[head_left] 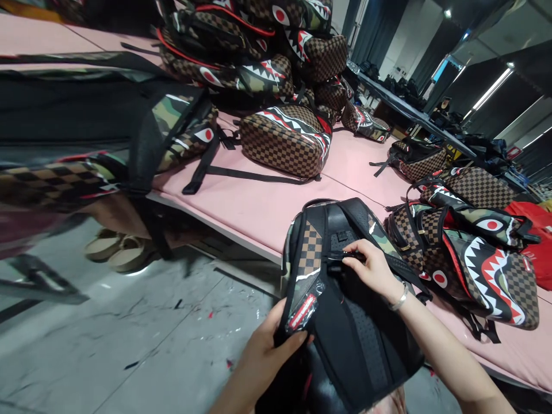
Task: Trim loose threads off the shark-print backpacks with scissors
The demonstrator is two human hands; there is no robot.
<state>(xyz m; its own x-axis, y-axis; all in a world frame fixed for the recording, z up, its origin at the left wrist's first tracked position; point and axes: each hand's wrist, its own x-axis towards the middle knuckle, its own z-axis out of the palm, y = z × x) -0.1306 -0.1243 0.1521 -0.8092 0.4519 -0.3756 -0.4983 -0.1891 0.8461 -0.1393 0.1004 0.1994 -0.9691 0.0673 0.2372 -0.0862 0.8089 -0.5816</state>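
A backpack (366, 339) with its black padded back panel facing up leans at the pink table's edge. Checkered and camouflage patches and a red-and-white label (302, 312) under clear plastic show along its left side. My left hand (276, 339) is closed round that side edge, thumb near the label. With thumb and fingers together, my right hand (374, 269) pinches a black strap (338, 255) across the upper middle of the panel. The far end of what it pinches is hard to make out against the black.
A stack of shark-mouth backpacks (259, 75) stands at the back of the pink table (259, 213). More backpacks (483, 259) lie at the right. A blurred black backpack (77, 121) juts in from the left, with a person's shoes (125, 253) below. Scraps dot the floor (172, 345).
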